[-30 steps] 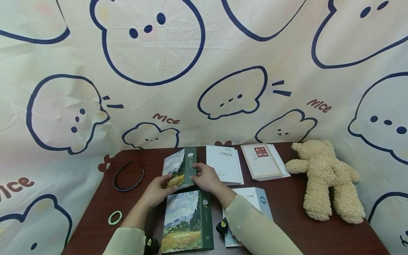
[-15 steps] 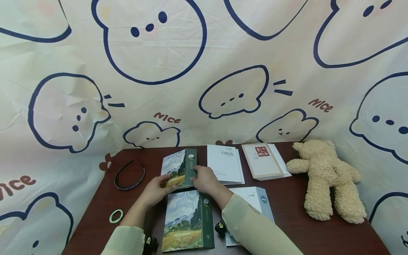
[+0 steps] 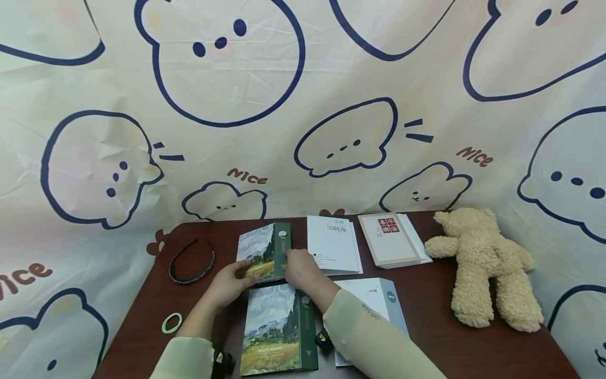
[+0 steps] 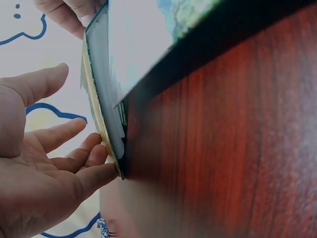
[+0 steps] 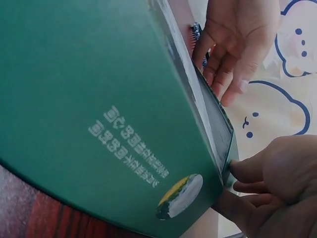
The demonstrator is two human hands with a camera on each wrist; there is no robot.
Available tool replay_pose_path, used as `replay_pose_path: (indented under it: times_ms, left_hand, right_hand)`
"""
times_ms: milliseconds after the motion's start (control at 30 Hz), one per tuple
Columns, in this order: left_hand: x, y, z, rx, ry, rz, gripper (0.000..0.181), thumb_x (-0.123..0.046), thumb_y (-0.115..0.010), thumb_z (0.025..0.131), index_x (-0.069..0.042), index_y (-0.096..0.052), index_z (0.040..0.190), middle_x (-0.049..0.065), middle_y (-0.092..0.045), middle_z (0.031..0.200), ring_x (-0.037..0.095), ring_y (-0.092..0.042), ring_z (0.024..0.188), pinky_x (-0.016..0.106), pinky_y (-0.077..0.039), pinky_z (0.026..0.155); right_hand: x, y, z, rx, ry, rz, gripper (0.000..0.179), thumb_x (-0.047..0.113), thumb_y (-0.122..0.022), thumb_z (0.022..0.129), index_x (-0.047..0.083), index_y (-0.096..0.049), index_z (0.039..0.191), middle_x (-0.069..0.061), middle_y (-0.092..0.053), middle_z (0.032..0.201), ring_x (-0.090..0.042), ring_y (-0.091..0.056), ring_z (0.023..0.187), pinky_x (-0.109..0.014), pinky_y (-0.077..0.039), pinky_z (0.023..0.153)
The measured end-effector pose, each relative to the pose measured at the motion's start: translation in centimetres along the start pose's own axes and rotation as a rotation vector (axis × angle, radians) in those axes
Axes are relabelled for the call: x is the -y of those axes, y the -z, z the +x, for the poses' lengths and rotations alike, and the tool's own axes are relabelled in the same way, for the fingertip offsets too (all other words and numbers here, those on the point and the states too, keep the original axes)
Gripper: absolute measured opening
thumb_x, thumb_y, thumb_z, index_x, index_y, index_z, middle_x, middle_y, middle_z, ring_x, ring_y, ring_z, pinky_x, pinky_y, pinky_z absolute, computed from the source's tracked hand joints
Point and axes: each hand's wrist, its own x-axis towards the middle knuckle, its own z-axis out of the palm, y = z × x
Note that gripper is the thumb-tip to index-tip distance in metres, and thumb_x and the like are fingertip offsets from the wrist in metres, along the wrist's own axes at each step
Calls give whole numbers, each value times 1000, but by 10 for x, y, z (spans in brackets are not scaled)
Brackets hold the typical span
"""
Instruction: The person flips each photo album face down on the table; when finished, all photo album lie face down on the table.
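A person's right hand (image 3: pixel 305 269) is keeping its grip clamped on a corner of the landscape-covered photo album (image 3: pixel 258 247); the left hand (image 3: pixel 228 284) is touching another edge, thumb and fingers apart. The album is sitting beyond a matching album (image 3: pixel 272 331) on the brown desk (image 3: pixel 431 305).

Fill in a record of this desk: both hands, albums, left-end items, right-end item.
Left hand: touches the left side of the far album
Right hand: holds the far album on its spine side
Near album: closer to the person
Left end: dark headband, pale green ring
Right end: teddy bear
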Motion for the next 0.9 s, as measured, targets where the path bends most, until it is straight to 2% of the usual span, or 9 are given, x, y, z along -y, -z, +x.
replay_pose_path:
  times_ms: [133,267,367,500,700,800,900]
  left_hand:
    - [-1,0,1,-3,6,7,66,-32,-74,98,-2,-51,151,22,-57,144,38,-58,127,53,-53,96]
    - [-3,0,1,-10,10,9,66,-32,-74,97,-1,-51,151,23,-57,145,39,-58,127,53,-53,96]
    - [-5,0,0,-13,9,13,66,-31,-74,97,-1,-51,151,24,-56,146,41,-57,129,55,-52,98]
    - [-8,0,0,-12,4,25,66,-31,-74,98,0,-50,151,24,-56,146,43,-55,131,57,-50,100]
    - [-7,0,-1,-8,0,44,67,-33,-74,98,-1,-50,152,24,-56,146,44,-53,133,58,-49,102]
    - [-6,0,-2,-5,-2,48,67,-35,-74,98,-3,-51,152,23,-56,147,44,-53,134,58,-49,102]
    - [-4,1,-3,-5,-9,44,66,-33,-74,98,-3,-51,152,22,-56,147,44,-53,134,58,-48,103]
  right_hand:
    - [2,-2,1,-6,-1,-30,31,20,-65,103,4,-70,130,-11,-75,114,-23,-73,99,-38,-61,78]
    - [4,-3,2,-3,0,-78,19,19,-66,102,6,-76,111,-9,-74,95,-19,-70,82,-36,-58,69]
    - [4,-4,3,11,-6,-111,11,13,-66,100,8,-75,98,-7,-71,83,-16,-65,70,-34,-55,61]
    - [5,-6,4,31,-17,-134,11,6,-64,98,8,-75,94,-8,-70,80,-15,-63,65,-33,-53,57]
    - [5,-5,1,41,-3,-147,13,6,-65,98,9,-74,89,-7,-68,77,-15,-63,64,-33,-53,57]
    - [4,-2,-3,47,-2,-112,11,7,-66,98,7,-76,102,-9,-71,84,-16,-66,67,-33,-56,57]
    - [3,1,-6,48,-6,-58,27,11,-66,100,7,-72,126,-12,-75,108,-23,-73,89,-37,-61,71]
